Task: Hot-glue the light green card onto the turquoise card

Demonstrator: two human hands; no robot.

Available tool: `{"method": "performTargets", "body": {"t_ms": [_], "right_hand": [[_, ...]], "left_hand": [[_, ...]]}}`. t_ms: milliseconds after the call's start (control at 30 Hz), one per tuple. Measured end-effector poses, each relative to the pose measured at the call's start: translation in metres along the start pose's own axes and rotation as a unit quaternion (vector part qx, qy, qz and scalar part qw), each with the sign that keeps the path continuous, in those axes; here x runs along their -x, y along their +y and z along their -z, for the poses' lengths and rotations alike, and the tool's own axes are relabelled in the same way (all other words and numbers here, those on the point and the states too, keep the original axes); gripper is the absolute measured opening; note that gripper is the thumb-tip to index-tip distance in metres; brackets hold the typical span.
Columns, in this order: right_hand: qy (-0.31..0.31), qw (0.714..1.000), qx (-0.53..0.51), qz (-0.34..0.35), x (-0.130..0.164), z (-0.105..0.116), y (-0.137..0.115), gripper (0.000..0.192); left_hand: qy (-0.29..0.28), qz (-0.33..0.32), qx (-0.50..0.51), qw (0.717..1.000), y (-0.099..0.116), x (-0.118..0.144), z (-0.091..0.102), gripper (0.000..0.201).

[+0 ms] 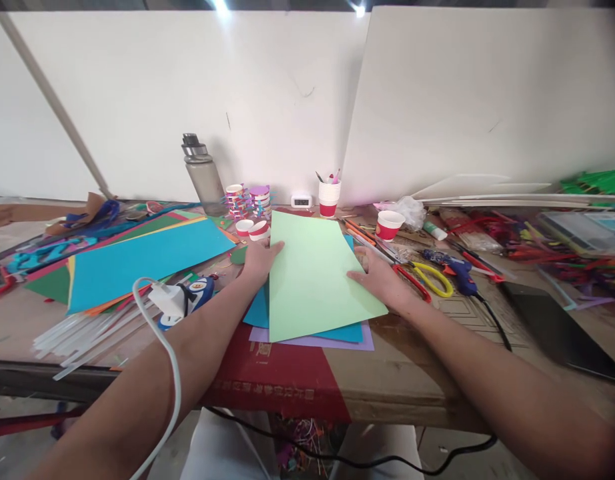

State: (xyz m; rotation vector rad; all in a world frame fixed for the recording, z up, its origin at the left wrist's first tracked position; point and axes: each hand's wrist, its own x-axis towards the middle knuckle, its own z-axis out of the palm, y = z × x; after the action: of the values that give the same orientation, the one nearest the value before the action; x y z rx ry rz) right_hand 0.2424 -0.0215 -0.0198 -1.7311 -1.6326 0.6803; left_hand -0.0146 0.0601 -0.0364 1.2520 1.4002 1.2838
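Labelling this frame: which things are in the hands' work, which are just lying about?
In hand:
left hand
right hand
light green sheet
blue sheet and purple sheet beneath

Lying about:
scissors
glue gun
water bottle
paper cups
big blue sheet

scissors crowd right, bare table front

blue sheet mostly covered, clock digits unreadable, right-side clutter blurred

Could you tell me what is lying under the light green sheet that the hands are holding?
Under the light green sheet a blue sheet shows at its left and lower edges, with a purple sheet beneath that. The green sheet hides their middles and anything else below.
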Motion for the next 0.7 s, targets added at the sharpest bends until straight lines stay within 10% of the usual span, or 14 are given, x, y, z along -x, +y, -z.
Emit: {"method": "performTargets", "body": {"t_ms": [233, 467, 700], "right_hand": [[-0.034, 0.982, 0.168, 0.085, 0.009, 0.001, -0.004, 0.025], [-0.058, 0.94, 0.314, 0.118, 0.019, 0.007, -0.01, 0.034], [-0.155, 0.905, 0.228, 0.325, 0.029, 0.008, -0.016, 0.066]], "left_hand": [[0.017, -0.019, -0.244, 0.969, 0.014, 0.008, -0.001, 0.023], [0.005, 0.014, -0.291, 0.956, 0.028, 0.013, -0.004, 0.024], [-0.023, 0.066, -0.286, 0.956, 0.032, 0.008, -0.002, 0.021]]}}
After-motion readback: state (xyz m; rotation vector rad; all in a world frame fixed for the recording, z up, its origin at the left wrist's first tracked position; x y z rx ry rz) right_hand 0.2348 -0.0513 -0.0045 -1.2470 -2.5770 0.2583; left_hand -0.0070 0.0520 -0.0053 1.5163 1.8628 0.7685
